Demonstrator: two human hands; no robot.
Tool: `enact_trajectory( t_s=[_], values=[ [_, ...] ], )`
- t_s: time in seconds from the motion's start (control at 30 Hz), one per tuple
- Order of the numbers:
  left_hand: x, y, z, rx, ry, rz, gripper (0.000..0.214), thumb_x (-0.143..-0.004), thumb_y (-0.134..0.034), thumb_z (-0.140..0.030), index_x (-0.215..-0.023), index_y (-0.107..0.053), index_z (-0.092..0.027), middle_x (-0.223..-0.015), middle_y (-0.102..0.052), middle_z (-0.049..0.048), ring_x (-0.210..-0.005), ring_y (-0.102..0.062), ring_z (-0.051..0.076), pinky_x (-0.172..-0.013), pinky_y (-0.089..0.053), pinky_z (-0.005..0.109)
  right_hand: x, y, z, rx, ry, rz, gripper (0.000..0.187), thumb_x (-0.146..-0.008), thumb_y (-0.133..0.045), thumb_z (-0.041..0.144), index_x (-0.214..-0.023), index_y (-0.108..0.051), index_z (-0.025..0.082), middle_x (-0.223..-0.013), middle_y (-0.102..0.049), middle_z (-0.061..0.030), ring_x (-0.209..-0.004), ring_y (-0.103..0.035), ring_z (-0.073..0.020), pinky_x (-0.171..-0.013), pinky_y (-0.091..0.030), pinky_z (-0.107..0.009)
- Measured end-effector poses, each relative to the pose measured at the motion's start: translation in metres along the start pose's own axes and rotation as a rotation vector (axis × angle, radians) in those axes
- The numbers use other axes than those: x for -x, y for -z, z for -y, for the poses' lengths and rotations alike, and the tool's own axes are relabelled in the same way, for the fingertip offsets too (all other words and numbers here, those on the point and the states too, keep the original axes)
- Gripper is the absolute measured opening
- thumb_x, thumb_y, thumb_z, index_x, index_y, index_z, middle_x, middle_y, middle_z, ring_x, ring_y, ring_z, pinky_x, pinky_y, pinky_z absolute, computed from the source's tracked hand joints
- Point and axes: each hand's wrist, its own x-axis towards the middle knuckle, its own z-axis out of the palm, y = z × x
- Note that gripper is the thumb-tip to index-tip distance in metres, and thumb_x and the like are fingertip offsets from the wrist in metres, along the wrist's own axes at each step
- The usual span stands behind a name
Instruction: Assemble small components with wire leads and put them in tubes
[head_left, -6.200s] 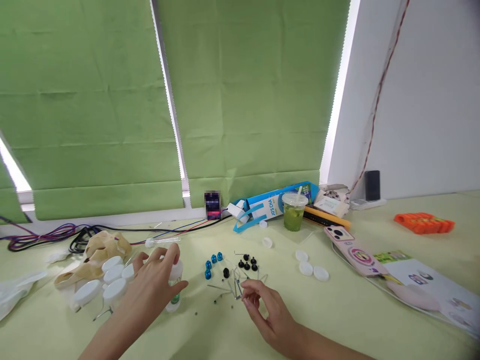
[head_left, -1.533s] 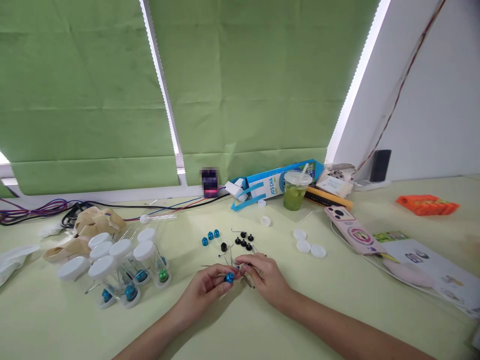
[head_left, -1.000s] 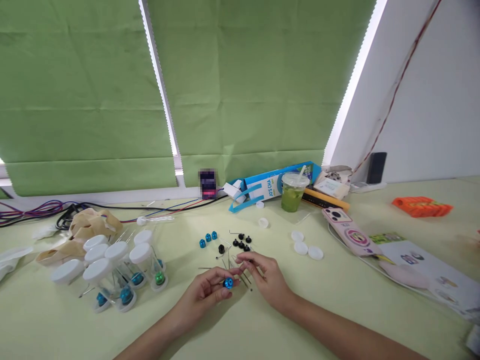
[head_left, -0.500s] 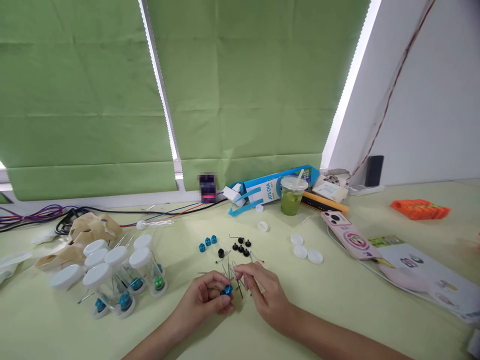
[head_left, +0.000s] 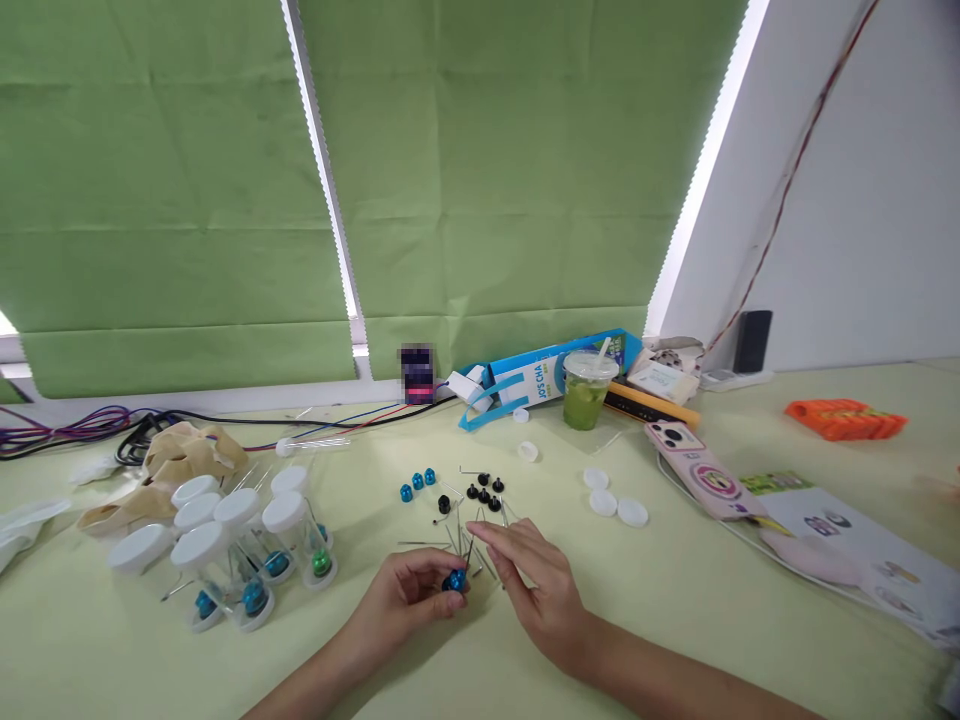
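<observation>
In the head view, the left hand (head_left: 409,597) pinches a partly covered blue knob (head_left: 457,579). Right of this knob, the right hand (head_left: 538,585), loosely extended, meets a thin dark rod (head_left: 470,553), lower end indistinct; whether gripped, I cannot tell. Beyond the knob lie 3 blue caps (head_left: 418,481).

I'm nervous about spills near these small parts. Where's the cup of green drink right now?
In the head view, the cup of green drink stands right of centre, in front of the blue-and-white bag and beyond the three white discs.
</observation>
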Motion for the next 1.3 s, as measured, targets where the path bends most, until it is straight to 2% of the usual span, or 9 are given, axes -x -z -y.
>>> enact_trajectory(
  t_s=[0.33,0.53,1.07,1.3],
  values=[
    [-0.0002,0.0014,0.0018,-0.018,-0.03,-0.032,0.025,-0.064,-0.071,-0.017,-0.089,-0.067,-0.014,-0.081,-0.068,0.0074,-0.077,-0.058,0.018,-0.073,-0.044,0.031,-0.0017,-0.0004,0.0002,0.049,0.031,-0.007,0.04,-0.088,-0.04,0.014,-0.125,-0.044,0.028,-0.107,-0.062,-0.0038,-0.092,-0.059,-0.0152,-0.08,-0.046,-0.031],
    [-0.0009,0.002,0.0034,-0.027,-0.04,-0.025,0.025,-0.063,-0.072,-0.015,-0.088,-0.068,-0.015,-0.079,-0.068,0.0062,-0.074,-0.058,0.016,-0.071,-0.045,0.029,-0.0008,-0.0009,-0.0016,0.031,0.015,0.023,0.041,-0.088,-0.04,0.013,-0.126,-0.042,0.028,-0.11,-0.061,-0.0049,-0.096,-0.056,-0.0174,-0.082,-0.043,-0.034],
    [-0.0008,0.0028,0.0055,-0.004,-0.063,-0.003,0.025,-0.063,-0.072,-0.013,-0.088,-0.068,-0.016,-0.078,-0.067,0.005,-0.073,-0.056,0.015,-0.07,-0.041,0.027,-0.0015,-0.0025,-0.0044,0.031,-0.019,0.016,0.036,-0.088,-0.04,0.015,-0.122,-0.047,0.024,-0.09,-0.064,-0.0046,-0.079,-0.057,-0.0148,-0.075,-0.043,-0.03],
    [-0.0028,0.0038,0.0059,-0.044,-0.086,-0.004,0.024,-0.062,-0.073,-0.013,-0.084,-0.067,-0.015,-0.075,-0.061,0.0033,-0.069,-0.05,0.013,-0.066,-0.038,0.026,-0.0025,-0.0019,-0.0043,0.048,0.006,-0.002,0.034,-0.088,-0.04,0.016,-0.12,-0.049,0.023,-0.088,-0.065,-0.0039,-0.078,-0.058,-0.0144,-0.074,-0.043,-0.03]
  ],
)
